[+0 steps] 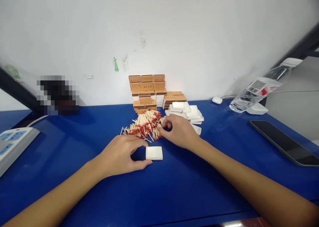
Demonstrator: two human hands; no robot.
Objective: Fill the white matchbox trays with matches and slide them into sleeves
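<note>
A small white matchbox tray [154, 153] lies on the blue table, its visible inside bare. My left hand [124, 155] grips the tray's left end between thumb and fingers. Behind it spreads a loose pile of red-tipped matches [143, 125]. At the pile's right edge my right hand [178, 130] has its thumb and fingers curled together among the matches. What lies between those fingertips is too small to make out. More white trays [194, 113] are heaped just behind my right hand, which hides some of them.
Stacked matchboxes [147, 85] stand against the wall behind the matches. To the right are a tilted plastic bottle [261, 87], a small white case [217, 100] and a phone [284, 142]. A power strip [18, 144] sits at the left on the blue table [159, 193].
</note>
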